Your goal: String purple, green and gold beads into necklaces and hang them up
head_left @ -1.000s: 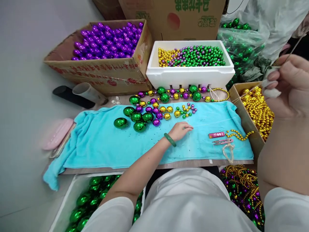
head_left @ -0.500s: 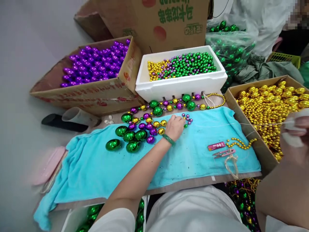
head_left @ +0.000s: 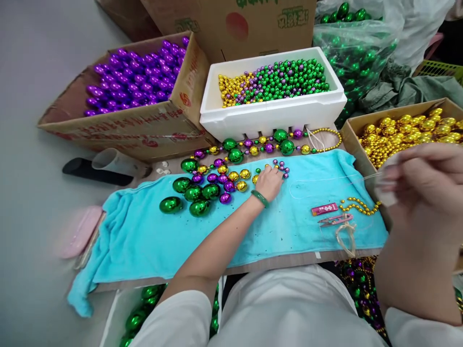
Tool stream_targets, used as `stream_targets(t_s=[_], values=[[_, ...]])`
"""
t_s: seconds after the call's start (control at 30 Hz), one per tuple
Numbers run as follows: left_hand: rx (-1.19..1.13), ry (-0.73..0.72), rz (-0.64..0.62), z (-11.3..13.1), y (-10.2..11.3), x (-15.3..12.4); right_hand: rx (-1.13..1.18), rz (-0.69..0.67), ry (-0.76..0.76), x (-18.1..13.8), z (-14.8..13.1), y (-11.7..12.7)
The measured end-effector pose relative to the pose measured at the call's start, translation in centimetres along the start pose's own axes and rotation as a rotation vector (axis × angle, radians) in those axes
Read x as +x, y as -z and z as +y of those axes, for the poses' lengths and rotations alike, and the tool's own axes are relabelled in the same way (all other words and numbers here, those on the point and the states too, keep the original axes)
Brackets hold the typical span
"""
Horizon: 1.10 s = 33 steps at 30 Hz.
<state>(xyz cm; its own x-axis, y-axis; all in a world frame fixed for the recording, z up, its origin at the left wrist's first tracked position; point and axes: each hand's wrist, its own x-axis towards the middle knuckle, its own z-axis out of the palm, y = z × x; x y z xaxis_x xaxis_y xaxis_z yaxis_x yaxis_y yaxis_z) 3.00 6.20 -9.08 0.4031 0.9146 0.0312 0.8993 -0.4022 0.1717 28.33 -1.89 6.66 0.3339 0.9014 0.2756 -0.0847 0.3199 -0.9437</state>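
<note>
1. Turquoise towel (head_left: pixel 162 250) is the reference.
2. Left hand (head_left: pixel 270 184): over towel's far side, right of its middle, fingers curled down at the beads. Can't tell if it pinches one; fingertips hidden.
3. Right hand (head_left: pixel 430 178): raised beyond towel's right edge, fingers closed on white thread (head_left: pixel 327 179). Blurred, exact pinch unclear.
4. Thread runs left from those fingers; slack loop lies on towel's right half.
5. Small purple beads (head_left: pixel 281 168): towel's far side, just beside left fingers.
6. Handling, my read: small beads light, hard, slick, prone to roll; towel pile should brake them. Pinch across the sides, keep any hole clear. Thread limp, hold close to its tip.
7. Large green beads (head_left: pixel 199 208): towel's far half, left of its middle. Probably hollow, dentable; cup round the middle.
8. Pink thread snips (head_left: pixel 335 220): towel's right end, near gold bead strand (head_left: pixel 362 208).
</note>
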Motion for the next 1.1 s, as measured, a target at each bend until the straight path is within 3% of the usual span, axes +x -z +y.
stream_targets(t_s=[0.13, 0.23, 0.33, 0.43, 0.57, 0.83, 0.97, 1.1], values=[[-0.371, 0.108, 0.115, 0.1, 0.6, -0.9, 0.038, -0.092, -0.205, -3.4, 3.4, -2.9], [-1.013, 0.34, 0.258, 0.0, 2.5, -2.2, -0.049, -0.209, -0.377, -5.5, 6.4, -3.5], [-1.676, 0.524, 0.297, -0.1, 4.7, -3.8, -0.151, -0.298, -0.413, -7.4, 8.7, -3.7], [-1.985, 0.571, 0.313, -0.2, 6.3, -5.2, -0.192, -0.353, -0.416, -9.0, 9.9, -4.0], [-2.124, 0.613, 0.361, -0.6, 6.9, -6.3, -0.242, -0.406, -0.403, -9.9, 10.4, -4.3], [-2.109, 0.662, 0.455, -1.2, 6.9, -7.3, -0.282, -0.434, -0.422, -10.2, 10.3, -4.8], [-2.132, 0.575, 0.494, -1.4, 6.8, -7.5, -0.293, -0.448, -0.437, -10.3, 10.4, -4.8], [-1.899, 0.423, 0.633, -1.6, 6.6, -7.5, -0.306, -0.432, -0.443, -10.3, 10.6, -4.7]])
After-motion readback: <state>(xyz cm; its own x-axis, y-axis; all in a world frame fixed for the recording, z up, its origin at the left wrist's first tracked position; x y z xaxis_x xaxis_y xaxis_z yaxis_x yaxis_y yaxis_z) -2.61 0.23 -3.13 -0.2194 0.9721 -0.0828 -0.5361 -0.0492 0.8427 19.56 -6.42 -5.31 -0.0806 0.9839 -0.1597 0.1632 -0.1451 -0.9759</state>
